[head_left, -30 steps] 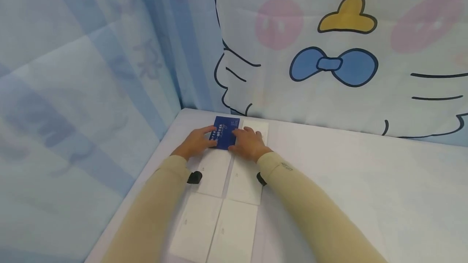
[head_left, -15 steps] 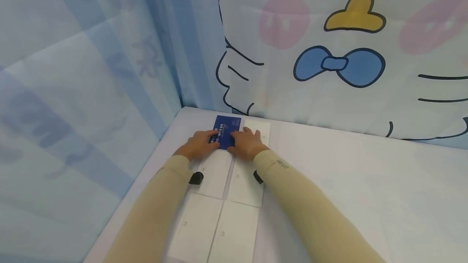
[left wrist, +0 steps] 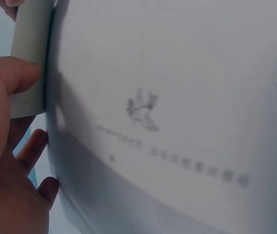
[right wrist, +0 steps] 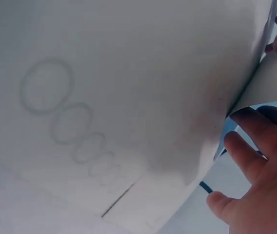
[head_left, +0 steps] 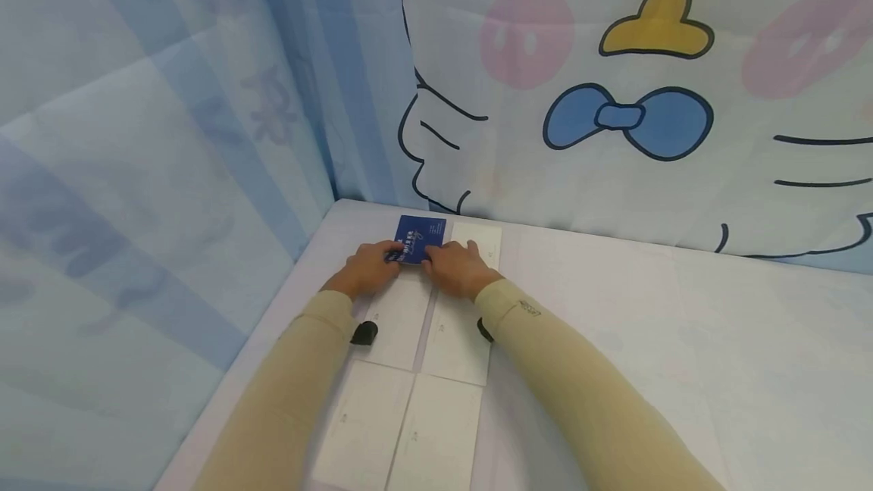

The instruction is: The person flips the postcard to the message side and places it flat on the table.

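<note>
A blue card (head_left: 419, 237) with white lettering lies at the far left of the white table, its near edge lifted. At its left near corner, my left hand (head_left: 367, 270) pinches it between thumb and fingers. My right hand (head_left: 457, 268) does the same at the right near corner. In the left wrist view the thumb (left wrist: 24, 74) presses on the card's pale underside (left wrist: 29, 100). From the right wrist, the pale underside (right wrist: 263, 85) shows between the fingers. Below the hands lies a white card (left wrist: 143, 107) with a small bird print.
White cards lie in two columns toward me, among them a left one (head_left: 397, 324), a right one (head_left: 455, 339) and two nearer ones (head_left: 364, 423). Another white card (head_left: 480, 237) lies right of the blue card. Printed curtains (head_left: 600, 195) border the table behind and at left.
The blue card's near edge has come up and looks shorter in the head view. Both hands have closed in on its near corners. The white cards have stayed put.
</note>
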